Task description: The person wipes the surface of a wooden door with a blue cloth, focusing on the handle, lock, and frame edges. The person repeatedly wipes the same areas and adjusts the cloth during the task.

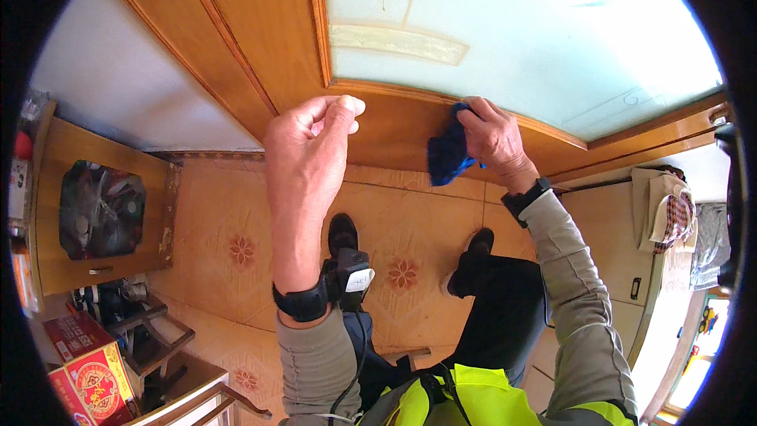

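Note:
My right hand (491,135) grips a dark blue cloth (445,157) at the bottom edge of a frosted glass panel (508,41). The cloth hangs from my fingers in front of the lower rail of a wooden door (390,121). To the left, my left hand (313,142) is raised before the same door, its fingers curled and the thumb pressed against the index finger. Nothing shows between those fingertips. A yellowish strip (396,42) crosses the left part of the glass.
A wooden cabinet (157,213) with a dark panel stands at left. Below it are red boxes (97,387) and a wooden rack (157,331). A pale cabinet (609,236) at right bears folded fabric (665,210). My feet stand on the tiled floor (402,231).

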A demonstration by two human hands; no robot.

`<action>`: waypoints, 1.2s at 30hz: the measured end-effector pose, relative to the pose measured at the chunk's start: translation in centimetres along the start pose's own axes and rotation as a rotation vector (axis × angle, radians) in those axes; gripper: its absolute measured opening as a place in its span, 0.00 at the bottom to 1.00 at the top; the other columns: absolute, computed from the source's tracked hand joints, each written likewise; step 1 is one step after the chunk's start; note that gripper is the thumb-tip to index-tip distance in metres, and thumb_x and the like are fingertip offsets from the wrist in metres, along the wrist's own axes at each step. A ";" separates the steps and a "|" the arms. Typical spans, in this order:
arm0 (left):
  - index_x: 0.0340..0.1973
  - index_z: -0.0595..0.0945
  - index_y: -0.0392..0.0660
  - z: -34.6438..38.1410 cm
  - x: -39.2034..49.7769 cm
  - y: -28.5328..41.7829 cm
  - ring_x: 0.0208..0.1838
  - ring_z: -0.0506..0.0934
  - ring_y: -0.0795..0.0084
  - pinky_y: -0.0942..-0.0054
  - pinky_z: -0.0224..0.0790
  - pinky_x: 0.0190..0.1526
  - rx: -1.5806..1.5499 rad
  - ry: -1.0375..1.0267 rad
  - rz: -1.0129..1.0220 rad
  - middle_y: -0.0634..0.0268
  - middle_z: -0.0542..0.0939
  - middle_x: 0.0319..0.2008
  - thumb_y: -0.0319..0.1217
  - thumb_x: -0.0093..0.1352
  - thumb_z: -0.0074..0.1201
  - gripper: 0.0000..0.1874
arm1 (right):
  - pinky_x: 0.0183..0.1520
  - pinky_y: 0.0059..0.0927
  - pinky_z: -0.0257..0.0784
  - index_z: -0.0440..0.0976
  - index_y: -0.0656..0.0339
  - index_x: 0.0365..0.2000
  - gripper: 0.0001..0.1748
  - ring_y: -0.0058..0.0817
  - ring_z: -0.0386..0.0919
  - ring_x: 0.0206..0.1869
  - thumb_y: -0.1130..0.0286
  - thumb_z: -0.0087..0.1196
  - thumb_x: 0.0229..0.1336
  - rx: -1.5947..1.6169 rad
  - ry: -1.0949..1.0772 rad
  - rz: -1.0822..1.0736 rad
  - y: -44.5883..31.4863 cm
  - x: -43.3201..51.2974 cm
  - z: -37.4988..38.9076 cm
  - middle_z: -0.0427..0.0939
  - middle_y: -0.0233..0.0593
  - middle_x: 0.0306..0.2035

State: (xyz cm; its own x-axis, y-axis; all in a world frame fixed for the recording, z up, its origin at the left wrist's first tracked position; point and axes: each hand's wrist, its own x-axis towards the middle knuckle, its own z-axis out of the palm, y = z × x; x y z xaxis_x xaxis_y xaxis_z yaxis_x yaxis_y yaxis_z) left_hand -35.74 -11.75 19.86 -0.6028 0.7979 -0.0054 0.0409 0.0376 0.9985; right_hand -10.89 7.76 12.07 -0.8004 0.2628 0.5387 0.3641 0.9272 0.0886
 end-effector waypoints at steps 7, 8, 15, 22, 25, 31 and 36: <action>0.41 0.87 0.30 0.9 0.3 0.2 0.30 0.70 0.83 0.76 0.64 0.33 -0.015 -0.028 -0.008 0.69 0.79 0.27 0.42 0.73 0.62 0.21 | 0.37 0.39 0.82 0.76 0.55 0.34 0.10 0.38 0.82 0.40 0.78 0.59 0.49 -0.026 -0.019 0.054 -0.6 0.7 1.0 0.75 0.36 0.40; 0.41 0.86 0.30 1.1 0.4 0.1 0.30 0.69 0.83 0.75 0.63 0.32 -0.007 -0.028 -0.002 0.70 0.77 0.26 0.42 0.73 0.62 0.22 | 0.37 0.40 0.82 0.76 0.57 0.33 0.10 0.39 0.82 0.40 0.80 0.59 0.49 -0.030 -0.039 0.051 -0.4 0.5 0.8 0.77 0.38 0.41; 0.41 0.86 0.30 0.5 0.4 -0.2 0.29 0.69 0.83 0.75 0.62 0.31 0.013 -0.024 0.012 0.69 0.77 0.25 0.42 0.73 0.61 0.22 | 0.37 0.41 0.82 0.75 0.56 0.32 0.08 0.38 0.81 0.39 0.77 0.57 0.49 -0.007 -0.001 0.022 0.0 0.7 0.0 0.74 0.36 0.38; 0.39 0.86 0.32 1.7 0.1 -0.1 0.28 0.66 0.83 0.74 0.61 0.30 -0.025 -0.010 0.057 0.72 0.72 0.24 0.39 0.73 0.62 0.18 | 0.35 0.39 0.81 0.75 0.56 0.31 0.10 0.36 0.80 0.37 0.80 0.58 0.45 0.004 -0.055 -0.041 -0.2 1.5 0.8 0.73 0.35 0.35; 0.37 0.86 0.32 1.5 -0.1 0.1 0.28 0.66 0.83 0.74 0.60 0.29 0.005 -0.019 0.013 0.73 0.72 0.24 0.38 0.73 0.62 0.17 | 0.35 0.38 0.81 0.74 0.55 0.31 0.11 0.36 0.81 0.38 0.80 0.59 0.44 -0.029 -0.118 -0.080 0.7 1.0 -0.2 0.74 0.35 0.36; 0.35 0.84 0.32 1.3 -0.1 0.2 0.26 0.62 0.86 0.75 0.55 0.27 0.002 0.002 -0.005 0.76 0.70 0.23 0.38 0.73 0.62 0.18 | 0.36 0.39 0.80 0.74 0.56 0.31 0.09 0.37 0.79 0.38 0.77 0.59 0.46 0.013 0.005 -0.059 0.0 1.3 0.1 0.73 0.35 0.35; 0.35 0.84 0.31 1.7 -0.2 0.0 0.26 0.63 0.85 0.75 0.55 0.27 -0.028 -0.051 0.017 0.75 0.69 0.22 0.38 0.73 0.62 0.18 | 0.35 0.39 0.81 0.75 0.55 0.33 0.10 0.37 0.80 0.39 0.78 0.59 0.47 0.032 -0.027 -0.037 -0.8 2.2 1.6 0.74 0.35 0.36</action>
State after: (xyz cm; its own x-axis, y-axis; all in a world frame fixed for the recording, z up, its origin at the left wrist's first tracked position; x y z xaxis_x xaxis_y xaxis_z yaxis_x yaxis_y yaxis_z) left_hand -34.26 -10.83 19.78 -0.5604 0.8282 0.0096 0.0282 0.0075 0.9996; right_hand -13.72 8.05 11.81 -0.8255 0.2351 0.5132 0.3192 0.9442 0.0809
